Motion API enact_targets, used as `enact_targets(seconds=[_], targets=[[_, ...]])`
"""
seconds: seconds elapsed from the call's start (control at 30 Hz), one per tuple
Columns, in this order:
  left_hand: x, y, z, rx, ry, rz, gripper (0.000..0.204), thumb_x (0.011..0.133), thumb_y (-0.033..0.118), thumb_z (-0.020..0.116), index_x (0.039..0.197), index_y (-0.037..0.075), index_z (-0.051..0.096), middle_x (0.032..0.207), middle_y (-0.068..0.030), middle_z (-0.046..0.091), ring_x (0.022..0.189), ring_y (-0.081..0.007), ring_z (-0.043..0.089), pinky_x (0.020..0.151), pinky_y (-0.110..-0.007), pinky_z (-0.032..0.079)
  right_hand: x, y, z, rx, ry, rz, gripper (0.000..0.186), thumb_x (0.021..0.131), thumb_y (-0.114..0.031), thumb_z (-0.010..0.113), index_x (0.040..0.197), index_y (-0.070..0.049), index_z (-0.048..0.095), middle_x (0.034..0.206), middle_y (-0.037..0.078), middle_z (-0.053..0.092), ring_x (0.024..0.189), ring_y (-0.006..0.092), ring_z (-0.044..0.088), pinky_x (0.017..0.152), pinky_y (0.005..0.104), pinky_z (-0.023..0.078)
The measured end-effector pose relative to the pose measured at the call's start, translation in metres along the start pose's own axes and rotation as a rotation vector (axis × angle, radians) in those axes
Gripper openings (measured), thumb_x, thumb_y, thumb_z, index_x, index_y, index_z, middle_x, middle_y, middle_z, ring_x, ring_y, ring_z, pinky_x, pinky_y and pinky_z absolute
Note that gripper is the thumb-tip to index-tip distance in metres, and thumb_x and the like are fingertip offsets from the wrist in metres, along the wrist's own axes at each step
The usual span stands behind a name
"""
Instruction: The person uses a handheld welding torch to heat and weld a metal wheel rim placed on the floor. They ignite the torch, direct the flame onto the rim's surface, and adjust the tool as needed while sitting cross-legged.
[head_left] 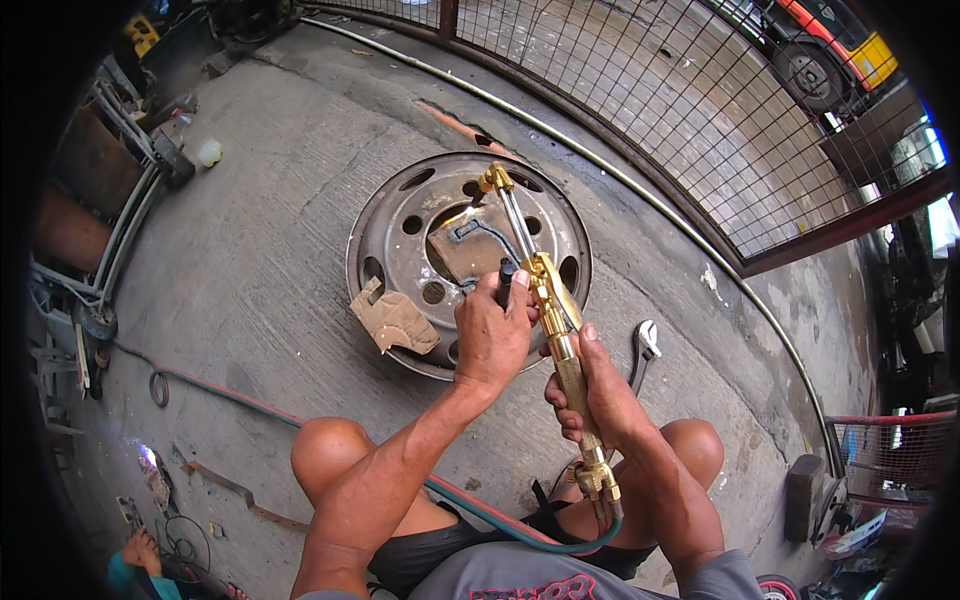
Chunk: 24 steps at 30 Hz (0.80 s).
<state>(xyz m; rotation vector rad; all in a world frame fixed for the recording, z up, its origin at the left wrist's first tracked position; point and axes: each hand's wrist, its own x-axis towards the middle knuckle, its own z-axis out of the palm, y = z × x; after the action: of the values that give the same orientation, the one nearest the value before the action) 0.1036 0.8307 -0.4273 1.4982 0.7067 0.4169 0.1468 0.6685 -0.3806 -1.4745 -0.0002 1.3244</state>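
My left hand (492,335) is closed on a black cylindrical object (506,272), right beside the brass valve body of a cutting torch (545,290). My right hand (592,395) grips the torch's knurled handle. The torch head (497,178) is over a steel wheel rim (385,240) on the concrete, with a small bright glow under the tip. A rusty plate (462,250) with a bluish cut shape shows inside the rim. A piece of brown cardboard (385,318) lies on the rim's lower left.
An adjustable wrench (645,340) lies right of the rim. Hoses (235,390) trail leftward. A mesh gate (660,110) and pale pipe (420,60) run behind. Metal clutter (110,150) lines the left. At lower left are another person's hand (145,550) in a teal sleeve and a bright spark.
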Motion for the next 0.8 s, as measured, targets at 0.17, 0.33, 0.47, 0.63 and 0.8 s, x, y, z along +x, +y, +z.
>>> enact_targets(seconds=[0.17, 0.33, 0.47, 0.63, 0.8], targets=[[-0.0010, 0.0000, 0.0001, -0.003, 0.003, 0.006, 0.034, 0.109, 0.023, 0.054, 0.105, -0.008, 0.067, 0.082, -0.0127, 0.073, 0.071, -0.0172, 0.073, 0.065, -0.031, 0.061, -0.0001, -0.0002, 0.0023, -0.003, 0.022, 0.007, 0.076, 0.104, -0.075, 0.017, 0.126, -0.010, 0.049, 0.071, 0.001, 0.049, 0.045, 0.0068, 0.042, 0.039, 0.0242, 0.042], [-0.0007, -0.0009, 0.0005, -0.013, 0.003, 0.005, 0.035, 0.109, 0.024, 0.054, 0.104, -0.008, 0.067, 0.082, -0.0125, 0.073, 0.071, -0.0170, 0.073, 0.065, -0.031, 0.061, -0.0003, -0.0005, 0.0034, -0.005, 0.028, 0.010, 0.075, 0.104, -0.074, 0.016, 0.125, -0.011, 0.050, 0.071, 0.001, 0.049, 0.044, 0.0061, 0.041, 0.039, 0.0234, 0.041], [-0.0002, -0.0015, -0.0004, -0.014, 0.000, 0.016, 0.036, 0.109, 0.025, 0.054, 0.103, -0.008, 0.067, 0.082, -0.0121, 0.073, 0.070, -0.0169, 0.072, 0.065, -0.031, 0.061, 0.0015, 0.0001, 0.0017, -0.008, 0.014, 0.012, 0.077, 0.103, -0.076, 0.018, 0.126, -0.009, 0.048, 0.071, 0.001, 0.049, 0.045, 0.0080, 0.043, 0.040, 0.0258, 0.042], [-0.0001, -0.0012, -0.0004, 0.005, 0.000, 0.013, 0.037, 0.109, 0.025, 0.053, 0.101, -0.008, 0.067, 0.081, -0.0121, 0.073, 0.070, -0.0168, 0.072, 0.065, -0.031, 0.061, 0.0019, 0.0004, 0.0006, -0.017, 0.010, 0.008, 0.078, 0.103, -0.077, 0.019, 0.126, -0.007, 0.047, 0.071, 0.002, 0.049, 0.046, 0.0091, 0.044, 0.041, 0.0269, 0.043], [0.0007, -0.0023, 0.0001, -0.002, 0.007, 0.015, 0.037, 0.109, 0.025, 0.054, 0.099, -0.008, 0.067, 0.080, -0.0122, 0.073, 0.069, -0.0169, 0.072, 0.064, -0.031, 0.061, 0.0024, 0.0008, 0.0006, -0.022, 0.006, -0.005, 0.079, 0.103, -0.076, 0.020, 0.127, -0.007, 0.047, 0.071, 0.002, 0.049, 0.047, 0.0095, 0.045, 0.041, 0.0269, 0.043]])
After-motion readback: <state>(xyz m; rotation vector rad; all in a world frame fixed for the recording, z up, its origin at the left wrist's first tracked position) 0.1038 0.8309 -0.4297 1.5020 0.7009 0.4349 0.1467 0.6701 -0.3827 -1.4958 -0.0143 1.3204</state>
